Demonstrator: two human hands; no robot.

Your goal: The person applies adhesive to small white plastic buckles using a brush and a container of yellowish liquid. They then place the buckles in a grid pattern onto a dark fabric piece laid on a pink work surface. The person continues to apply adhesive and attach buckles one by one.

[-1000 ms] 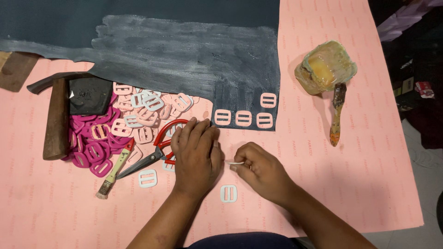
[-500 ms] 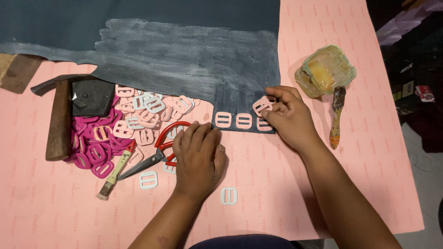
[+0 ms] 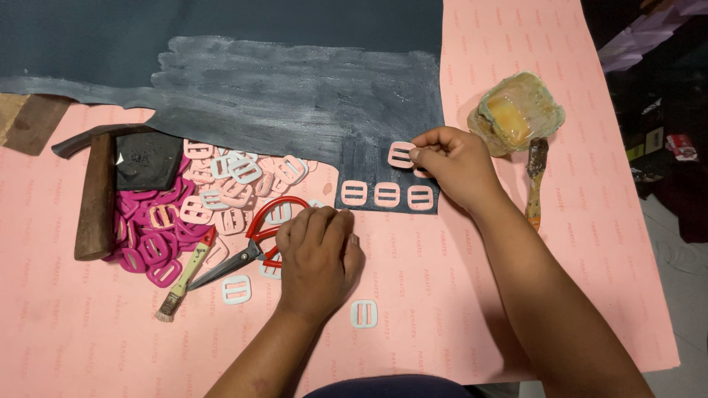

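Your right hand (image 3: 456, 163), right of centre in the frame, pinches a pale pink buckle (image 3: 400, 155) between thumb and fingertips and holds it over the lower right corner of the dark sheet (image 3: 295, 88). That corner looks brushed with a greyish, streaky coat. Just below the held buckle, three more buckles (image 3: 386, 194) lie in a row on the sheet's bottom edge, side by side and a little apart.

Your left hand (image 3: 318, 258) rests palm down at lower centre on the pink paper (image 3: 442, 295), fingers curled loosely. I cannot tell whether anything is under it. Its fingertips sit next to the red-handled scissors (image 3: 254, 243), and a single pale buckle (image 3: 363, 314) lies just to its right.

The buckle you hold looks like light, stiff plastic: flat, thin, with two slots and a centre bar. My guess is it will be slick on its faces and easy to flick away, so the outer rim, gripped edge to edge, is the surest hold. If the grey coat is wet glue, it may smear or grab your fingertips.

At left of centre is a heap of buckles (image 3: 221, 191), pale ones above and magenta ones below. Left of them lies a hammer (image 3: 96, 195) with a wooden handle, and a small brush (image 3: 186, 274) lies just below the heap. At upper right, a yellowish wrapped tub (image 3: 516, 110) sits beside a second brush (image 3: 535, 180).
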